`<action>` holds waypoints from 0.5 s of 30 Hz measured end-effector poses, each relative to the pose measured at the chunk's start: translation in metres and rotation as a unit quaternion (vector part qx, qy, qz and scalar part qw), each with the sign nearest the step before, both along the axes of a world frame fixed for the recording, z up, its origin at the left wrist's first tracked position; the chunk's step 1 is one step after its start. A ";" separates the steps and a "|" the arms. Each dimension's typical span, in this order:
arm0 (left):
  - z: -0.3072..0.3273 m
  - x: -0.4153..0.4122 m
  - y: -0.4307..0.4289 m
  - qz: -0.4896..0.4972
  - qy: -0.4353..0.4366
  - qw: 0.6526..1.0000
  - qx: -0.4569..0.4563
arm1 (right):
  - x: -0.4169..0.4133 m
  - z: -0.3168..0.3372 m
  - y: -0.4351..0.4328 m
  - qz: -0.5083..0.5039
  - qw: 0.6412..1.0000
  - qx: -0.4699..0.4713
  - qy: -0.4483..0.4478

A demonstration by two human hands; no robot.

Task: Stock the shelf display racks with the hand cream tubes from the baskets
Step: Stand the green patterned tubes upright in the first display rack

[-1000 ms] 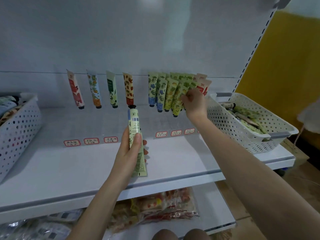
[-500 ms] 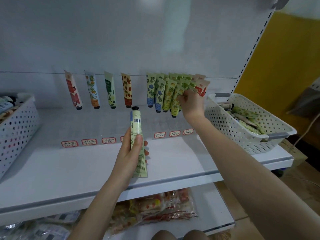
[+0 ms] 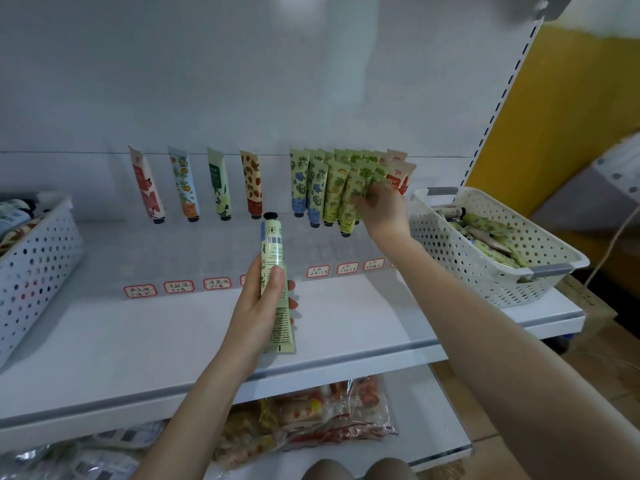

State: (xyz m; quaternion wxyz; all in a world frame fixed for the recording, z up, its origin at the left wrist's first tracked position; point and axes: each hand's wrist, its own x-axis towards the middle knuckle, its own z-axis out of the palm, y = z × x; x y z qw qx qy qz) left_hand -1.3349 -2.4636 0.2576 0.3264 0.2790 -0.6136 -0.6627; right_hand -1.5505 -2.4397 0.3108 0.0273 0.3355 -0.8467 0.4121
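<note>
L hand, centre of frame, is wrapped round a pale green hand cream tube: thumb across the front, fingers behind, cap up, barcode side toward us. The grip sits on the lower half, so the capped end stands free above the fist.

R hand, right of centre, has its fingers pushed in among the packed green tubes that stand cap-down in the display rack. Fingertips are buried in the row, so I can't tell whether they pinch one tube or only press on the bunch.

Left of that, four single tubes stand well apart, one per slot, with price labels along the rack front. The white basket at far right holds more tubes; another basket sits at the left edge. Snack packets lie on the lower shelf.

What could go wrong, imo:
- The packed row leans and overlaps. A tug or shove from the R hand could tip its neighbours forward, domino-style, onto the shelf.
- The held tube is cap up, the racked ones cap down. Flipping it one-handed risks a drop.
- The rack looks clear and hard to see, so a tube could miss its slot & fall flat.
</note>
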 end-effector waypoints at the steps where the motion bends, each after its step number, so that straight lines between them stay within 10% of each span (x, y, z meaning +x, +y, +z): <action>1: 0.000 0.000 0.000 0.000 0.000 1.000 -0.001 | 0.001 0.000 0.002 0.003 1.000 -0.004 -0.003; 15: 0.022 0.003 0.021 -0.028 -0.008 0.996 -0.085 | 0.068 0.032 0.048 0.184 0.948 -0.159 -0.205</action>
